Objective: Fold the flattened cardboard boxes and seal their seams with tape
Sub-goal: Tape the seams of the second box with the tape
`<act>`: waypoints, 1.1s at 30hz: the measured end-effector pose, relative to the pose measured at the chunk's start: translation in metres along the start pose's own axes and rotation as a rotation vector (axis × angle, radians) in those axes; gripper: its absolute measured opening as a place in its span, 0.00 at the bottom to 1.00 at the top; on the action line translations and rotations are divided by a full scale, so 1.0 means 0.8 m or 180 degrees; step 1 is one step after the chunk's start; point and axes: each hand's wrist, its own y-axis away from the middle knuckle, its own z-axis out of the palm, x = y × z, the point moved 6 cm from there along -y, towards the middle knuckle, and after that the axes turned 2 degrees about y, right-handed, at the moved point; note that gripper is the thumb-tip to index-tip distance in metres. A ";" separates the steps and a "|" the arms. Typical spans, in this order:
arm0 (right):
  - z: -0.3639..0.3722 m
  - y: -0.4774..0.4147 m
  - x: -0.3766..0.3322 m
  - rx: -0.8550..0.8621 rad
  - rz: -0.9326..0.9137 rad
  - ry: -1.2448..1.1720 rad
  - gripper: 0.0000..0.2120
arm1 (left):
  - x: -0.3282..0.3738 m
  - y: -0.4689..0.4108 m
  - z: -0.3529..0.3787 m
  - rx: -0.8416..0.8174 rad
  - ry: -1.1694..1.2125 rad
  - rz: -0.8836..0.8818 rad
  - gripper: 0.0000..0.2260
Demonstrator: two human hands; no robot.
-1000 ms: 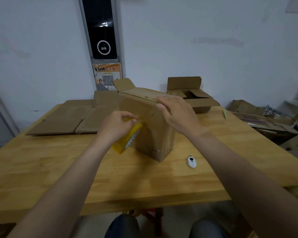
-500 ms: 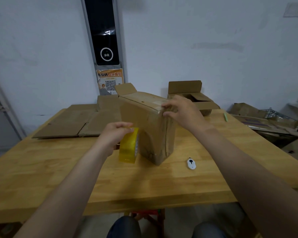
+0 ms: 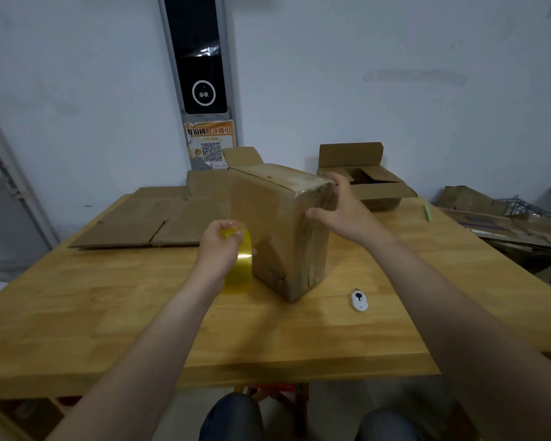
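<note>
A folded cardboard box point(image 3: 277, 224) stands on the wooden table point(image 3: 109, 313), one far flap sticking up. My left hand point(image 3: 218, 249) grips a roll of yellow tape point(image 3: 240, 265), held upright just left of the box's near corner. A clear strip of tape seems to run from the roll up the box's side. My right hand point(image 3: 341, 211) rests on the box's upper right edge, fingers spread and thumb on the near face. Flattened boxes point(image 3: 140, 222) lie at the back left.
A small white box cutter point(image 3: 359, 300) lies on the table right of the box. An open cardboard box point(image 3: 369, 186) sits at the back right, with a green pen point(image 3: 427, 213) near it. Cardboard scraps point(image 3: 503, 218) pile beyond the table's right edge.
My left hand has drawn the tape roll down and away from the box side. My right hand slid from the top face to the upper right edge, and the box turned a little.
</note>
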 end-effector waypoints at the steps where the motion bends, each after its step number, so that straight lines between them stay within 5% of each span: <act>1: 0.006 0.003 0.009 -0.0105 0.0028 -0.0089 0.47 | -0.003 0.002 0.005 -0.0008 0.0003 0.0012 0.06; 4: 0.013 0.007 0.022 -0.0108 0.0070 -0.0271 0.46 | -0.010 0.004 0.017 0.0021 0.0052 0.0031 0.07; 11: 0.007 0.006 0.010 0.0060 0.0074 -0.0154 0.22 | 0.009 -0.005 0.029 0.0149 0.0205 0.0204 0.11; 21: -0.028 0.002 -0.049 0.0693 -0.0022 -0.0057 0.19 | 0.085 -0.028 0.014 0.0140 0.0041 0.0563 0.10; 33: -0.037 0.005 -0.047 0.0398 0.0131 -0.0381 0.21 | 0.102 -0.039 0.032 -0.0123 -0.0098 0.0590 0.08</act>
